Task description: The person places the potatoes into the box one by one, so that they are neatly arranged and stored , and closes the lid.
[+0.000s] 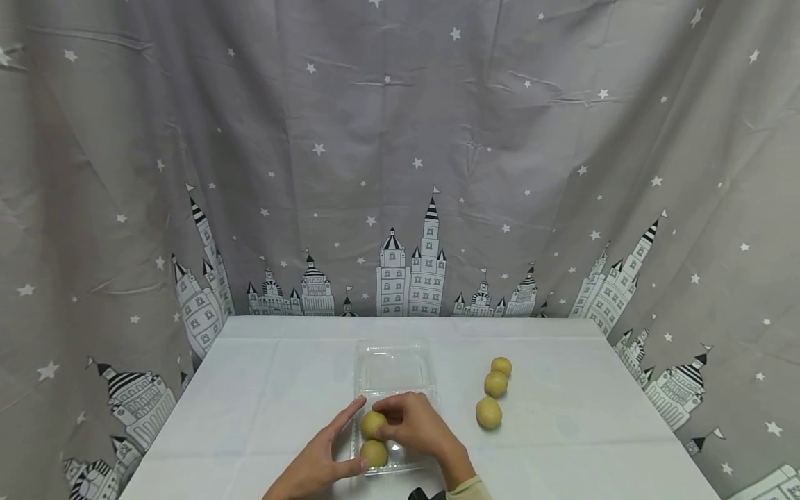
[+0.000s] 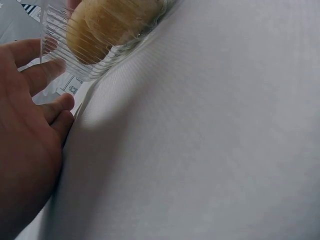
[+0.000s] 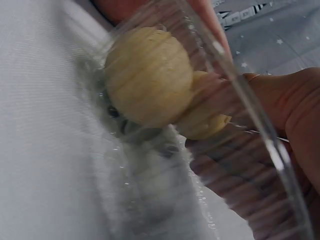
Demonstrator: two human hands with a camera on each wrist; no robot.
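At the near edge of the white table (image 1: 269, 389), a clear plastic clamshell tray (image 1: 394, 368) lay w/ its lid open toward the curtain (image 1: 400, 173). Two yellowish dough balls sat in its near half: front ball (image 1: 373, 453) closest to the person, 2nd ball (image 1: 373, 423) touching it just behind. Right hand (image 1: 417, 427) came over the tray from the right, fingers curled round the 2nd ball, pinching it from above. Left hand (image 1: 321, 458) lay flat on the table against the tray's left wall, fingers straight & relaxed, index tip up near the 2nd ball, thumb by the front corner; left wrist view showed those fingers (image 2: 47, 72) touching the ribbed wall. Three more balls (image 1: 494, 392) sat loose in a short row on the table, well right of the tray.
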